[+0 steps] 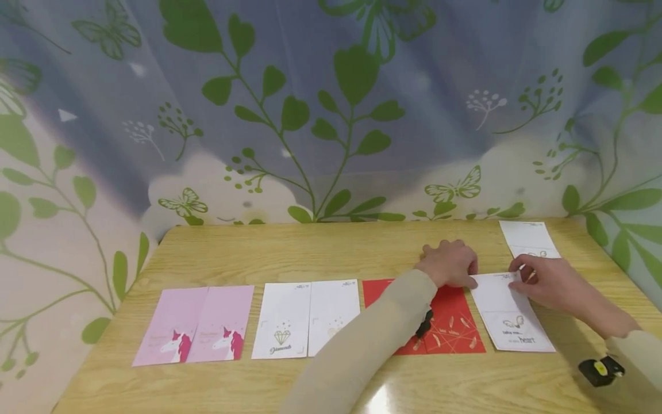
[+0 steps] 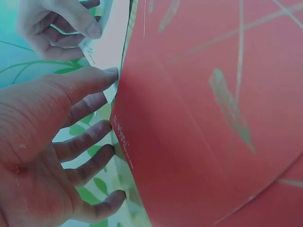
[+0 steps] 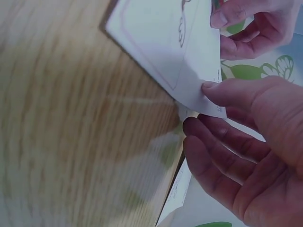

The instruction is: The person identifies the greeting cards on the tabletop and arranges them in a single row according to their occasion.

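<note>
A white card [image 1: 512, 322] with gold wings and the word "heart" lies to the right of the red cards. At its far left corner my left hand [image 1: 449, 264] pinches it between thumb and index finger, the other fingers spread over the table. The right hand [image 1: 553, 287] pinches the far right corner, thumb on top, and this edge is lifted a little in the right wrist view. Beside the left hand, the red cards [image 1: 455, 328] are partly covered by the left sleeve. A second white card [image 1: 527, 236] lies behind the right hand, its near part hidden.
Two pink unicorn cards [image 1: 222, 328] lie side by side at the left of the wooden table [image 1: 310, 253]. Next to them are two white cards [image 1: 281, 322], one showing a gold diamond. A leaf-patterned curtain [image 1: 289, 144] hangs along the table's far edge.
</note>
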The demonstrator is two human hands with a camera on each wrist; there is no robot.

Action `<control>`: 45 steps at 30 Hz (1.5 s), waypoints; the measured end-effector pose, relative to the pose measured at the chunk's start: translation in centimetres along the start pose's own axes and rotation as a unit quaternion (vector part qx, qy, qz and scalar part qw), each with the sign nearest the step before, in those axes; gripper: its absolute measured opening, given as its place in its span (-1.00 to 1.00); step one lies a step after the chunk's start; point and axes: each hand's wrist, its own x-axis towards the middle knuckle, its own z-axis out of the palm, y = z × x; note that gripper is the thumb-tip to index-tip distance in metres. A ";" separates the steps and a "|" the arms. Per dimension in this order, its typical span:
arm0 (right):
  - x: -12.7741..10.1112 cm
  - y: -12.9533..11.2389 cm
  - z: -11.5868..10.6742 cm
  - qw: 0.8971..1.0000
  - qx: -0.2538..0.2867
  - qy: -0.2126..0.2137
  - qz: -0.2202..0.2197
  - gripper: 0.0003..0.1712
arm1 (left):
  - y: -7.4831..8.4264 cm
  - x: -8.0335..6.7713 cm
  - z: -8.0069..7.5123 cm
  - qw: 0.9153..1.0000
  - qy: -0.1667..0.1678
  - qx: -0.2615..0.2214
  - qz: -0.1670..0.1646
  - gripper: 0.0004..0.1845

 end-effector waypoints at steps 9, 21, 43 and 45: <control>0.2 0.2 0.3 1.000 -0.009 -0.001 -0.008 -0.75 | 0.3 0.2 0.0 1.000 -0.001 0.016 -0.012 -0.87; 0.2 0.3 0.9 1.000 -0.017 -0.001 -0.022 -0.82 | 0.1 0.3 -0.1 1.000 -0.015 0.009 -0.005 -0.89; -1.8 0.9 0.1 0.997 -0.012 -0.077 -0.017 -0.04 | 0.3 0.4 -0.1 1.000 -0.021 0.007 -0.008 -0.90; -1.9 0.9 0.1 0.997 -0.014 -0.077 -0.015 -0.04 | 0.3 0.5 -0.1 1.000 -0.024 0.007 -0.009 -0.89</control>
